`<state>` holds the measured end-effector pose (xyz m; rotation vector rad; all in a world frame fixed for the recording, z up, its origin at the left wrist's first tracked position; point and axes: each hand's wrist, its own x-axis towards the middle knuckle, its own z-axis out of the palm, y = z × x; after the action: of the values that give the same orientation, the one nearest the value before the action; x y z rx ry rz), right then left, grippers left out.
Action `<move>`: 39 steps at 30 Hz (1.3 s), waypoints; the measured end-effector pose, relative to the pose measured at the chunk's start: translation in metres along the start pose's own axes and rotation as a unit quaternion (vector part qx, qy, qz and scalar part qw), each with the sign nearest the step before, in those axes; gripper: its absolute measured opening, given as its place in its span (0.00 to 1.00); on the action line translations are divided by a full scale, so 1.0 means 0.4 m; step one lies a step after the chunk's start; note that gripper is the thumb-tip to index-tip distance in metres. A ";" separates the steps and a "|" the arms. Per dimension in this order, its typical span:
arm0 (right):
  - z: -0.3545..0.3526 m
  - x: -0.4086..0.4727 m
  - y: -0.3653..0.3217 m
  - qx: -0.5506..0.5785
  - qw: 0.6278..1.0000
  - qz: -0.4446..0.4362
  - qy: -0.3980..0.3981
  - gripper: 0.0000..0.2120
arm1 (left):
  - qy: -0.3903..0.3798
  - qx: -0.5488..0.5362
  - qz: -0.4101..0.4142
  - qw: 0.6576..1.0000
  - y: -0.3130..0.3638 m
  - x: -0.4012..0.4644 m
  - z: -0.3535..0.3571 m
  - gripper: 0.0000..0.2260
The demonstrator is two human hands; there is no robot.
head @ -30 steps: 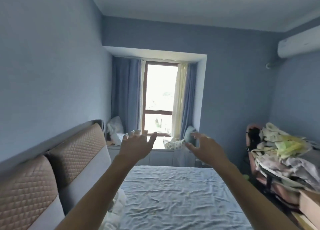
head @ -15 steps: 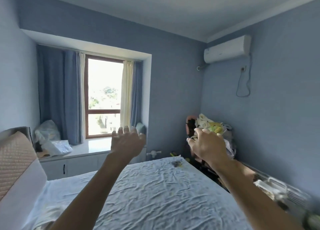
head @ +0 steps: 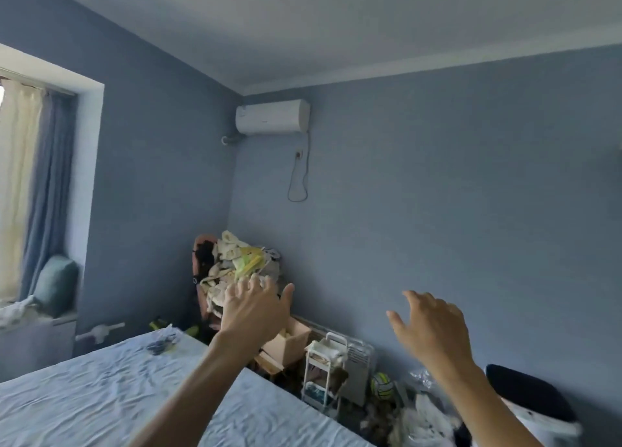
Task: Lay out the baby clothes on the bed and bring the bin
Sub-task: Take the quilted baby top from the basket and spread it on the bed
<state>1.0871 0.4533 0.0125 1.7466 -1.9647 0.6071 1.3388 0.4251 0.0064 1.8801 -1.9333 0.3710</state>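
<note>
Here both hands are raised with fingers spread and holding nothing: the left hand (head: 254,308) in front of the heap of baby clothes (head: 235,268) piled on a chair in the corner, the right hand (head: 432,328) before the blue wall. The bed (head: 101,396) lies lower left; a white bin (head: 538,416) with a dark lid stands lower right.

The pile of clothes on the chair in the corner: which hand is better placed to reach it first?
Probably the left hand: its open fingers already overlap the pile of clothes in the view. The right hand is raised before the bare wall, further aside.
</note>
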 end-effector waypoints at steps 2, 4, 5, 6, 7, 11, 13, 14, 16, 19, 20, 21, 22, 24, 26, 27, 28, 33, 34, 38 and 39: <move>0.023 0.022 0.122 -0.018 0.999 0.029 0.008 0.26 | -0.011 -0.006 0.024 1.000 0.123 0.046 0.036 0.25; 0.045 0.048 0.240 -0.033 0.998 0.055 0.016 0.26 | -0.012 -0.026 0.051 0.998 0.252 0.087 0.072 0.22; 0.054 0.064 0.296 -0.035 0.997 0.067 0.014 0.27 | -0.009 -0.044 0.056 0.997 0.314 0.107 0.088 0.23; 0.063 0.082 0.350 -0.037 0.996 0.078 0.011 0.27 | -0.007 -0.060 0.058 0.996 0.373 0.129 0.101 0.24; 0.071 0.100 0.403 -0.038 0.995 0.087 0.008 0.27 | -0.006 -0.070 0.058 0.996 0.431 0.151 0.111 0.25; 0.097 0.161 0.607 -0.039 0.993 0.113 0.011 0.27 | -0.007 -0.078 0.069 0.995 0.646 0.235 0.174 0.26; 0.120 0.193 0.690 -0.037 0.992 0.122 0.013 0.26 | -0.007 -0.085 0.078 0.993 0.746 0.274 0.208 0.27; 0.133 0.209 0.726 -0.035 0.992 0.125 0.011 0.26 | -0.010 -0.087 0.084 0.993 0.794 0.295 0.228 0.28; 0.162 0.241 0.794 -0.031 0.991 0.132 0.008 0.26 | -0.022 -0.091 0.100 0.991 0.882 0.335 0.268 0.28; 0.219 0.294 0.890 -0.053 0.988 0.144 0.005 0.26 | -0.038 -0.097 0.125 0.987 0.999 0.404 0.338 0.28; 0.239 0.315 0.920 -0.061 0.987 0.148 0.000 0.25 | -0.045 -0.098 0.131 0.985 1.034 0.433 0.362 0.29; 0.261 0.337 0.947 -0.067 0.986 0.154 -0.002 0.25 | -0.047 -0.099 0.135 0.985 1.065 0.461 0.388 0.29; 0.288 0.363 0.979 -0.071 0.985 0.160 -0.005 0.25 | -0.047 -0.099 0.140 0.984 1.099 0.495 0.421 0.28; 0.321 0.407 1.025 -0.077 0.983 0.168 -0.008 0.25 | -0.046 -0.103 0.151 0.982 1.144 0.552 0.467 0.28; 0.374 0.469 1.074 -0.094 0.979 0.180 -0.002 0.25 | -0.039 -0.103 0.164 0.980 1.193 0.629 0.529 0.28; 0.398 0.504 1.098 -0.097 0.978 0.186 0.000 0.25 | -0.037 -0.102 0.168 0.980 1.216 0.672 0.556 0.28; 0.420 0.542 1.121 -0.100 0.976 0.191 -0.002 0.25 | -0.037 -0.101 0.173 0.979 1.238 0.716 0.581 0.27; 0.517 0.756 1.238 -0.133 0.970 0.204 0.008 0.25 | -0.024 -0.100 0.201 0.974 1.356 0.947 0.686 0.28; 0.535 0.795 1.258 -0.136 0.969 0.207 0.009 0.25 | -0.021 -0.102 0.204 0.973 1.380 0.992 0.701 0.28; 0.611 0.929 1.333 -0.139 0.964 0.228 0.011 0.24 | -0.024 -0.110 0.225 0.968 1.462 1.145 0.763 0.28; 0.635 0.958 1.348 -0.139 0.963 0.232 0.010 0.24 | -0.021 -0.105 0.227 0.968 1.476 1.176 0.780 0.28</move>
<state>0.5016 0.0538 0.0155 1.1131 -2.3305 0.4615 0.7175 -0.1054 0.0100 1.3144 -2.3245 0.2452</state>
